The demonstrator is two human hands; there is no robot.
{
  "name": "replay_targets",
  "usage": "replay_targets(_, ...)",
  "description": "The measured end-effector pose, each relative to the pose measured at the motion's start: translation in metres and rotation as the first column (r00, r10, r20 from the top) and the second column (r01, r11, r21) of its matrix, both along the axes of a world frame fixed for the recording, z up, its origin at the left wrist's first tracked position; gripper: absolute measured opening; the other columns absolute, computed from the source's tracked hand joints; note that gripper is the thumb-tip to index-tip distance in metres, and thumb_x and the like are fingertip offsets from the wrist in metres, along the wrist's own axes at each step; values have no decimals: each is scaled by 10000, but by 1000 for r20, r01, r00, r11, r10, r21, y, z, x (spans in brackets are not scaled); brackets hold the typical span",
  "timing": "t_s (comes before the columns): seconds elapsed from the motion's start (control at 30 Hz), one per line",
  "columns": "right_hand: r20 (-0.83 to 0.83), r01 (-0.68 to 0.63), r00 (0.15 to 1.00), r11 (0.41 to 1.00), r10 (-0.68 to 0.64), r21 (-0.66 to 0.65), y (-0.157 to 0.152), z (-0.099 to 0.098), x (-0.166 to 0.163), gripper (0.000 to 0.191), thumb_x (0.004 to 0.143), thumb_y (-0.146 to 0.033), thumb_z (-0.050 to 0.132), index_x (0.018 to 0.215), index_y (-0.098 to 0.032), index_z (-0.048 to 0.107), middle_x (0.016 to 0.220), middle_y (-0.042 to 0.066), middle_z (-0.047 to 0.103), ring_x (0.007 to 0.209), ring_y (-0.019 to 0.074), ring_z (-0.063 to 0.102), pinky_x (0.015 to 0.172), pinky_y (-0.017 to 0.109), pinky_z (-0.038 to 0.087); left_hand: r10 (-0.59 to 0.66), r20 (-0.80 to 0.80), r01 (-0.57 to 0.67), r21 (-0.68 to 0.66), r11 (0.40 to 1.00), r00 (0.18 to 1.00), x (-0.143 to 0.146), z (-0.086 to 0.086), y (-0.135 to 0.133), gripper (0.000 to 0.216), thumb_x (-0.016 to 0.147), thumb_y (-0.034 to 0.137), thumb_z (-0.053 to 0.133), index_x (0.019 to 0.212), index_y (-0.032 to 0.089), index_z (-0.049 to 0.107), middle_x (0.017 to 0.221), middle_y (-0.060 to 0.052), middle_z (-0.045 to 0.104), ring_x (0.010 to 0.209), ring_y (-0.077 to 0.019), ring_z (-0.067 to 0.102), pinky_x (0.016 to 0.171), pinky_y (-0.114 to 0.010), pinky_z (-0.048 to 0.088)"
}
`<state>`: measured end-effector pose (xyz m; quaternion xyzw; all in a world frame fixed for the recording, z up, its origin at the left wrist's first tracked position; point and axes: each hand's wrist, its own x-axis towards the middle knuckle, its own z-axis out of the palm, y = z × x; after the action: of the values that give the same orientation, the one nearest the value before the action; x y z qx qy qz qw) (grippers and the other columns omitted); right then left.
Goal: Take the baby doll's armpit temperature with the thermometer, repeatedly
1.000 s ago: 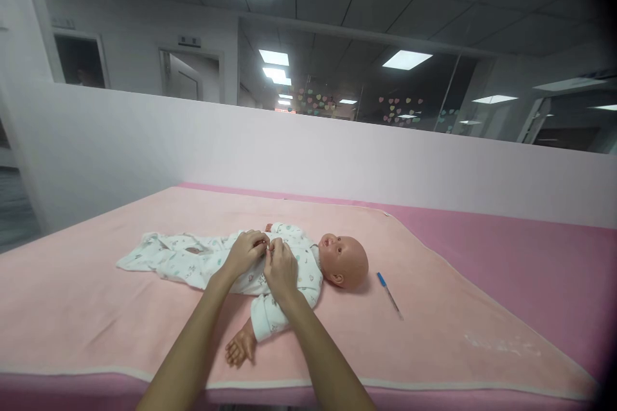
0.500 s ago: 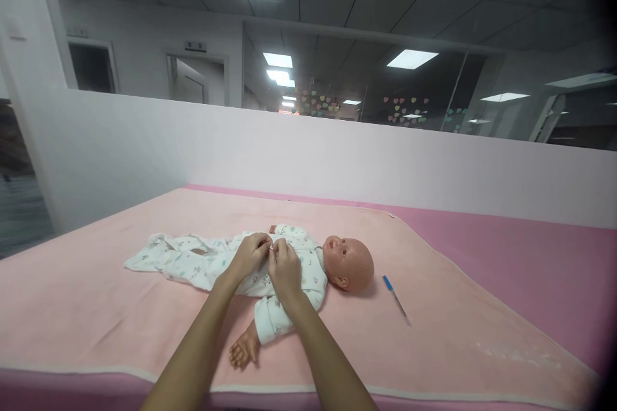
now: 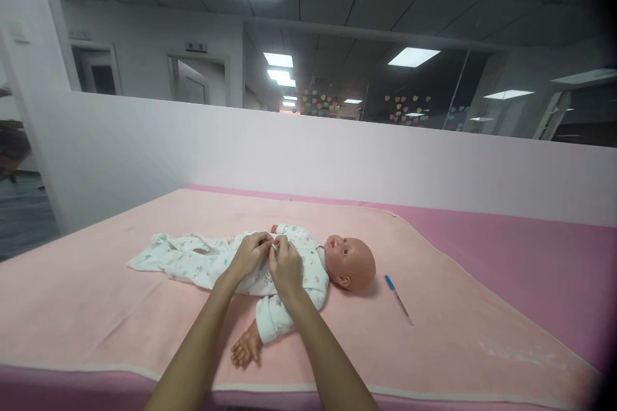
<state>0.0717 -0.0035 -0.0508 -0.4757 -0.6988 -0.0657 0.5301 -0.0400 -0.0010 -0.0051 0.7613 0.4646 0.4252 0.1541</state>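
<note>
A baby doll lies on its back, head to the right, in a white printed romper. My left hand is closed in a pinch over the doll's belly. Right beside it, my right hand pinches at the front of the romper, fingertips almost touching the left ones. A small white bit of cloth shows between the fingertips; whether it is a tie or an edge I cannot tell. One doll arm, with its bare hand, stretches toward me. The romper's legs lie flat to the left.
A pen with a blue cap lies right of the doll's head. Beneath everything is a peach blanket with a pale edge, over a pink surface. A low white wall stands behind, with glass above it.
The view has shifted very slightly. Both hands stay at the front of the romper, with only small finger movements, and the doll lies as before.
</note>
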Motion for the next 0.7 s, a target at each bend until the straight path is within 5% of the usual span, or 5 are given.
replay_targets(0.3, 73, 69, 995, 998, -68, 2, -6, 4, 5, 119, 821, -253, 506, 933, -217, 522, 712, 15, 579, 710, 175, 535, 557, 251, 330, 178, -229, -127, 218, 968, 957, -10, -5, 8, 198, 760, 266, 362, 679, 200, 531, 710, -23, 598, 747, -199, 505, 735, -327, 350)
replay_targets(0.5, 65, 34, 997, 999, -34, 2, -12, 14, 7, 27, 798, -236, 533, 797, -219, 554, 764, 15, 613, 761, 173, 524, 596, 256, 339, 314, -318, -252, 221, 942, 895, -18, -9, 11, 250, 805, 299, 344, 640, 206, 507, 671, -32, 604, 742, -214, 511, 705, -327, 328)
replay_targets(0.7, -181, 100, 980, 991, -83, 87, -32, 51, 58, 138, 791, -187, 453, 802, -190, 591, 805, 31, 628, 767, 157, 542, 688, 255, 375, 408, -129, -374, 227, 899, 904, -15, 0, 13, 307, 832, 365, 313, 706, 204, 542, 734, -35, 623, 751, -205, 526, 694, -308, 351)
